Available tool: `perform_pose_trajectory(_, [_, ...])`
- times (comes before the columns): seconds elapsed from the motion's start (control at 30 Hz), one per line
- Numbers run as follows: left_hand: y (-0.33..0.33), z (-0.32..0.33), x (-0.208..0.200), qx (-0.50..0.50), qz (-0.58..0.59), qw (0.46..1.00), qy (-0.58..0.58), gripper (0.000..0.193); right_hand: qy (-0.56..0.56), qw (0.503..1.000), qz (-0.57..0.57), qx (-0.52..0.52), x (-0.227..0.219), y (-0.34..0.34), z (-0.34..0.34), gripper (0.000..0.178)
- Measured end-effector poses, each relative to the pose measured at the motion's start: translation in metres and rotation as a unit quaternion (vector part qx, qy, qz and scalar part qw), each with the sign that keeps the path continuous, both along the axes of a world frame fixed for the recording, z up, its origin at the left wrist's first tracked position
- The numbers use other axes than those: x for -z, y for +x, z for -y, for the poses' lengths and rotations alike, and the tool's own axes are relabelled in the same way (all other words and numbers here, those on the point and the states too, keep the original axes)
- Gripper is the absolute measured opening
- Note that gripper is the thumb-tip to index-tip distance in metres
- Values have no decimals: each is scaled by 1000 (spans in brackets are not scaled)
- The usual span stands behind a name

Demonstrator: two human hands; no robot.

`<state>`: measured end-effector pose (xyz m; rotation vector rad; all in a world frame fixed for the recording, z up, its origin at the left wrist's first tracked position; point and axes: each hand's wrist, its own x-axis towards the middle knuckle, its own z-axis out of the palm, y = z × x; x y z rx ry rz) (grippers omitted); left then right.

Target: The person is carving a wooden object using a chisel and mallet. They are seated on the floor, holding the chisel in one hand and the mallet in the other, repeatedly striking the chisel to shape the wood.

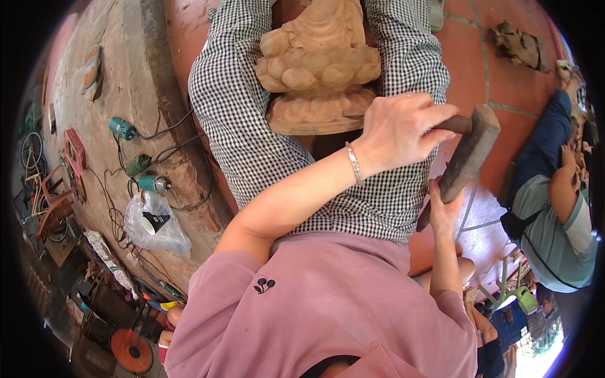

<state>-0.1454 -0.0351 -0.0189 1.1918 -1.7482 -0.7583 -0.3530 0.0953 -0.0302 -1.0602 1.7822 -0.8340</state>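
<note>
A carved wooden statue [318, 69] with a lotus-petal base stands between my knees, its top cut off by the upper edge. My left hand [403, 129] reaches across to the right, closed around a chisel [463, 124]. The chisel's thin blade points left at the statue's lower base; its handle end sticks out past my fingers. Against that end lies the head of a long, dark wooden mallet [469, 151], held tilted. Lower right, my right hand [446, 205] is closed around the mallet's lower part. Contact between blade and wood is hard to make out.
Green power tools [154, 183] with black cords lie on the ledge [183, 113] at left, beside a clear plastic bag [154, 220]. A rough wood piece [518, 47] lies on the tiles at far right. Another person [548, 201] sits at right, near a green chair [523, 299].
</note>
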Motion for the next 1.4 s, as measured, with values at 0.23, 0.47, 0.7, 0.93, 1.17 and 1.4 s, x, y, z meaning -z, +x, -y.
perform_pose_trajectory(0.23, [6,-3,6,56,20,997,-43,32,3,1000,-4,-20,6,3,-5,43])
perform_pose_trajectory(0.47, [-1,-2,3,86,35,994,-62,31,23,999,39,12,0,5,-2,47])
perform_pose_trajectory(0.7, [-14,9,-1,-24,5,999,24,31,15,996,75,49,-10,-6,13,48])
perform_pose_trajectory(0.93, [-15,16,-3,-94,48,988,110,29,85,996,6,-41,-22,-14,34,48])
perform_pose_trajectory(1.17, [-14,14,-3,-86,31,989,113,29,116,991,-22,-62,-19,-9,31,48])
perform_pose_trajectory(1.4, [-7,10,-5,-65,11,992,107,30,60,997,-1,-41,-12,-10,20,47])
